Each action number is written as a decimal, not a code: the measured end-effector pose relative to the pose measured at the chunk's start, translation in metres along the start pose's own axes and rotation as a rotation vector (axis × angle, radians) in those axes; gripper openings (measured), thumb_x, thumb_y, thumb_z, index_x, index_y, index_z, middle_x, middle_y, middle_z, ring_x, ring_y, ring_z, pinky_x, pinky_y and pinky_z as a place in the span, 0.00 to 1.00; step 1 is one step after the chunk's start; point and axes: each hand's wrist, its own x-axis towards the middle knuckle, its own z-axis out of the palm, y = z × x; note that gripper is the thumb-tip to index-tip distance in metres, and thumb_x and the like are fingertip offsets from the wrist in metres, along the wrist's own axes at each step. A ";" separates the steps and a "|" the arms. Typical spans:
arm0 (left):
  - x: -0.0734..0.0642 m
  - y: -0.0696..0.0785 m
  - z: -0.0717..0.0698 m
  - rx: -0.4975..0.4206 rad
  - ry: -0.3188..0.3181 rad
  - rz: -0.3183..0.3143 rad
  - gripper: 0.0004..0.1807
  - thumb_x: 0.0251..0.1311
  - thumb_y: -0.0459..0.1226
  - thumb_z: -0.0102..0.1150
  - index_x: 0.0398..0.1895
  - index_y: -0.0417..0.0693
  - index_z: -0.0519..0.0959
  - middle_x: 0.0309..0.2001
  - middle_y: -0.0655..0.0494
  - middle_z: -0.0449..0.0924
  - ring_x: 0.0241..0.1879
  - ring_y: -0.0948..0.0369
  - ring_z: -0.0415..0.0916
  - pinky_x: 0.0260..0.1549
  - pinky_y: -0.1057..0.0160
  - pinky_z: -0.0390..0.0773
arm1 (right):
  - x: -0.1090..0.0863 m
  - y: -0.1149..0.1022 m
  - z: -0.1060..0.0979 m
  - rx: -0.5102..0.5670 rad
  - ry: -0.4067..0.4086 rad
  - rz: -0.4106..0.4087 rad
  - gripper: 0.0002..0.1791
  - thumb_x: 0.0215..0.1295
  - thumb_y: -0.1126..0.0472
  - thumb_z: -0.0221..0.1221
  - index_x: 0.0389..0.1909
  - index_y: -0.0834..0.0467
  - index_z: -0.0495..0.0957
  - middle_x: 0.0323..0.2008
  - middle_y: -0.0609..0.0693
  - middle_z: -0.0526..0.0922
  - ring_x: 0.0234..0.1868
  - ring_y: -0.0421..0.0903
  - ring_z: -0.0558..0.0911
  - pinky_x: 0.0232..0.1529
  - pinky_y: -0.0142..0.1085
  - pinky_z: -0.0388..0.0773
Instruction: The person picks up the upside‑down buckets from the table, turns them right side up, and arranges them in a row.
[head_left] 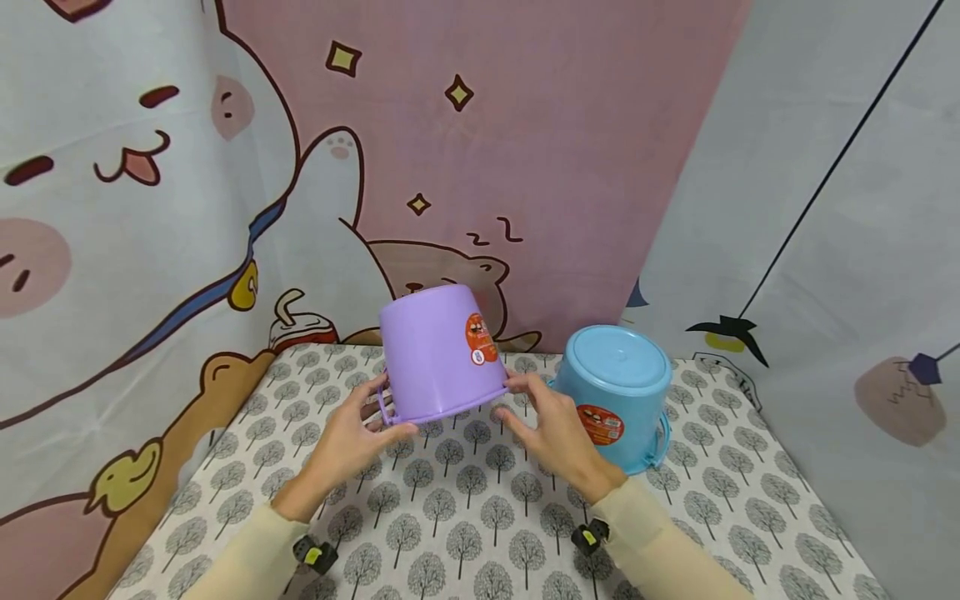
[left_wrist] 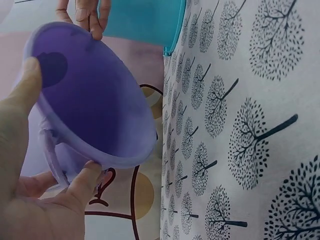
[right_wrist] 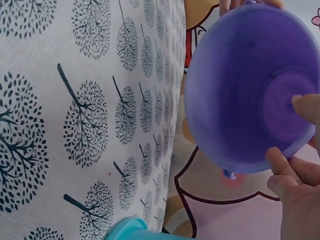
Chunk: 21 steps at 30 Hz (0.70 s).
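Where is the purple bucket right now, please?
The purple bucket is held tilted between the left hand and right hand, left of the blue bucket in the head view.

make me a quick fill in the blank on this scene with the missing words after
The purple bucket is held by the right hand and the ____ hand. In the head view, the blue bucket stands to the ____ of the purple bucket. The blue bucket stands upside ____ on the cloth. The cloth is printed with ____.

Missing words: left; right; down; trees.
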 end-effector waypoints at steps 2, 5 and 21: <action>0.000 0.000 0.000 -0.019 0.010 -0.012 0.60 0.65 0.47 0.88 0.94 0.44 0.61 0.87 0.30 0.68 0.80 0.31 0.78 0.71 0.48 0.91 | 0.000 -0.001 -0.001 0.007 0.013 -0.027 0.24 0.79 0.60 0.77 0.69 0.56 0.82 0.70 0.58 0.92 0.67 0.57 0.94 0.71 0.57 0.93; -0.001 0.000 0.000 -0.029 0.032 -0.013 0.54 0.67 0.47 0.86 0.89 0.41 0.66 0.85 0.28 0.71 0.80 0.31 0.79 0.71 0.49 0.90 | 0.001 -0.003 -0.002 0.010 0.037 -0.066 0.23 0.79 0.63 0.75 0.70 0.56 0.83 0.70 0.56 0.92 0.64 0.55 0.96 0.68 0.57 0.95; -0.006 0.007 0.001 -0.095 0.098 0.047 0.19 0.76 0.37 0.78 0.60 0.39 0.80 0.64 0.31 0.91 0.51 0.57 0.96 0.51 0.64 0.98 | 0.001 -0.001 -0.002 -0.029 0.087 -0.135 0.31 0.76 0.71 0.74 0.76 0.54 0.82 0.69 0.56 0.92 0.63 0.56 0.94 0.67 0.58 0.95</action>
